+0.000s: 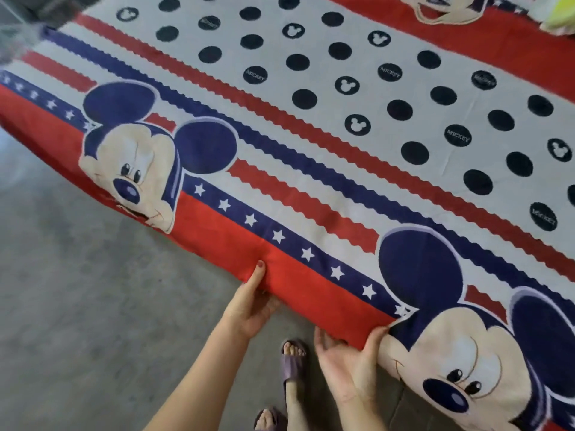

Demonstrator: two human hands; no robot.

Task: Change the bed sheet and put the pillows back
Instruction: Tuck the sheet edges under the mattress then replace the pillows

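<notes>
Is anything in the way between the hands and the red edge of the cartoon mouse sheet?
Nothing visible. The left hand and the right hand both already touch the red border of the cartoon-mouse bed sheet at the bed's side.

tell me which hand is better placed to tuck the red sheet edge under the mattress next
Probably the left hand: its fingers already reach under the bed sheet at the red edge, thumb on top. The right hand is palm-up and open, only its thumb touching the fabric.
</notes>
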